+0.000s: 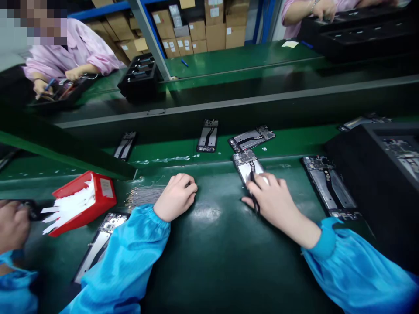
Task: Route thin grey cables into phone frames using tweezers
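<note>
My left hand (176,196) is closed, knuckles up, at the right end of a bundle of thin grey cables (145,196) with gold-coloured tips. A small dark bit shows between its fingers, too hidden to name. My right hand (273,200) is closed around black tweezers (255,198). Its fingers lie over the lower part of an opened phone (245,161), whose circuit board and silvery middle face up. Whether they also grip the phone is unclear. Another opened phone (330,187) lies to the right, and one (98,248) is partly under my left sleeve.
A red bin (105,196) of white strips stands at left, beside another person's hand (13,226). More opened phones (208,135) lie along the back strip. A black box (369,183) stands right. A green post (65,139) crosses the left. Two people work across the bench.
</note>
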The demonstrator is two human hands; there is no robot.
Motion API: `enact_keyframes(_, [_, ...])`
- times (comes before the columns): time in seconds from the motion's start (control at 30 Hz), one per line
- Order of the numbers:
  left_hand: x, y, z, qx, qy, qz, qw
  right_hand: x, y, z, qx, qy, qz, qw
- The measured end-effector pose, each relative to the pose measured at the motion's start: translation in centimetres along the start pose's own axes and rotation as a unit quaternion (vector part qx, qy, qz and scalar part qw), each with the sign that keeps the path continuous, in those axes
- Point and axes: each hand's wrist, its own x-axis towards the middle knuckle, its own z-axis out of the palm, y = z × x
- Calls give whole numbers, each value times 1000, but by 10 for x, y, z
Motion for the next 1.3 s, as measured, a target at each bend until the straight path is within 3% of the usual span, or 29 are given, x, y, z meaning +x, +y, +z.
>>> enact_keyframes(0.13, [12, 17, 4, -42, 25, 12, 999, -7, -24, -6, 115, -45, -181, 976])
enact_keyframes(0.2, [20, 29, 8, -71, 32, 12, 997, -3, -30, -4, 128, -42, -213, 968])
enact_keyframes(0.4, [26, 45, 27, -151, 58, -5, 987, 15, -34, 11, 98, -2, -146, 984])
enact_keyframes(0.63, [22, 45, 37, -231, 90, -57, 967, 28, -44, 16, 161, -26, -36, 986])
enact_keyframes(0.73, [23, 47, 38, -220, 97, -70, 968, 34, -38, 13, 296, 0, 5, 955])
enact_keyframes(0.83, [24, 48, 37, -183, 85, -77, 976, 38, -29, 6, 454, 32, 9, 890])
enact_keyframes(0.9, [24, 49, 36, -155, 69, -79, 982, 40, -24, 2, 511, 22, 9, 859])
enact_keyframes(1.1, [24, 53, 36, -76, 63, -78, 992, 44, -23, 6, 525, 5, 44, 850])
enact_keyframes(1.3, [23, 55, 39, -22, 88, -62, 994, 42, -24, 14, 556, -1, 15, 831])
